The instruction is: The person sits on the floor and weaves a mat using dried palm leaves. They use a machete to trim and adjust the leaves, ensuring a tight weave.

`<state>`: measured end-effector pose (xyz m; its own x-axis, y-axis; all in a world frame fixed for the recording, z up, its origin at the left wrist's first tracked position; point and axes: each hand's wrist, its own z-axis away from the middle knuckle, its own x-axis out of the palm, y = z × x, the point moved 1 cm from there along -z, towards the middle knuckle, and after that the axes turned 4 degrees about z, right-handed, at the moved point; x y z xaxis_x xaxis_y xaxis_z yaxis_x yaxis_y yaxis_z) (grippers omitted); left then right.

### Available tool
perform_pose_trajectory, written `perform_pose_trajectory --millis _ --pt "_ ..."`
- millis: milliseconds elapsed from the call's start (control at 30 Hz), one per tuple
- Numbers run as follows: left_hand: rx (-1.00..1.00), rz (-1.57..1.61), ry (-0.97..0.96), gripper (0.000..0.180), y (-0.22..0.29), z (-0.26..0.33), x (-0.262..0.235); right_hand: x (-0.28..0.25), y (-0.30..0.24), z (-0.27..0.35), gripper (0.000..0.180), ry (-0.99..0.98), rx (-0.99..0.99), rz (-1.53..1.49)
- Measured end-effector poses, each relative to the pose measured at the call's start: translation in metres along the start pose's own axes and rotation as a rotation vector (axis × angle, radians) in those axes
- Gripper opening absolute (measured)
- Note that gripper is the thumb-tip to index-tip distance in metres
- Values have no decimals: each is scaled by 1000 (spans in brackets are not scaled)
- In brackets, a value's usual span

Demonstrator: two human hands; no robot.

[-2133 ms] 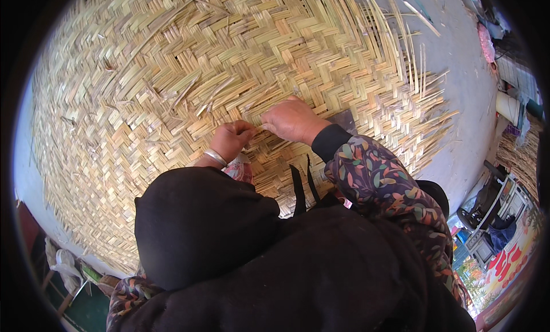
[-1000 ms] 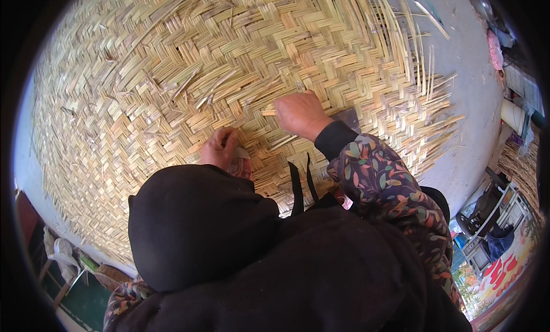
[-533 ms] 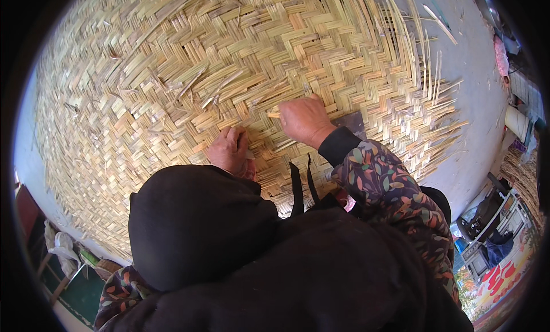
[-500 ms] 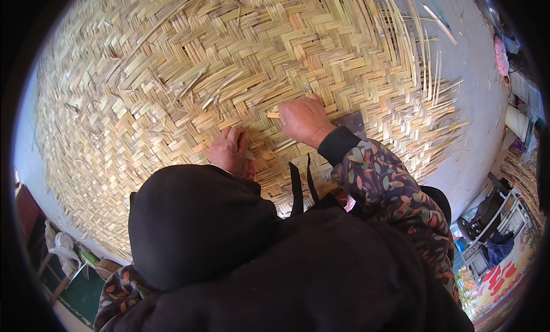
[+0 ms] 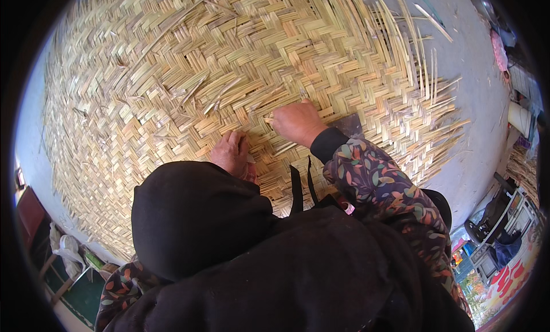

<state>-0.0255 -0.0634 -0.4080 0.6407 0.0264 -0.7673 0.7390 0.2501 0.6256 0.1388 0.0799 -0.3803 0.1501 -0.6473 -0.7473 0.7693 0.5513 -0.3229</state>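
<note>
A large mat (image 5: pixel 154 80) of flat straw-coloured strips, woven in a zigzag pattern, spreads out before me. My left hand (image 5: pixel 230 152) rests on its near part with fingers curled down against the weave; whether a strip is pinched there is hidden. Just right of it and a little farther off, my right hand (image 5: pixel 298 123) is closed in a fist low over the mat. A short pale yellowish tip (image 5: pixel 268 120) pokes out from the fist's left side; the rest is covered. By the right wrist lies a flat dark grey piece (image 5: pixel 348 124), partly hidden by the cuff.
Loose strip ends (image 5: pixel 429 74) fan out past the mat's right edge over a grey surface (image 5: pixel 481 97). Several stray strips lie on the weave. At far right stands a metal-framed cart-like item (image 5: pixel 495 240). White plastic bags (image 5: pixel 69 252) hang at lower left.
My right hand has shifted slightly left and nearer to me, still closed. My left hand has barely moved. The whole view has tilted a little.
</note>
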Motion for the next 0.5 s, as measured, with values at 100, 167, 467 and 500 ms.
perform_pose_trajectory --millis 100,167,467,500 --pt "3 5 6 11 -1 1 1 1 -3 1 20 12 38 -10" --pt "0 6 5 11 -1 1 1 1 -3 2 21 23 45 -14" --pt "7 17 -19 12 -2 0 -2 -2 -5 2 21 8 73 -35" --pt "7 23 -23 12 -2 0 -2 -2 -5 2 21 3 74 -34"
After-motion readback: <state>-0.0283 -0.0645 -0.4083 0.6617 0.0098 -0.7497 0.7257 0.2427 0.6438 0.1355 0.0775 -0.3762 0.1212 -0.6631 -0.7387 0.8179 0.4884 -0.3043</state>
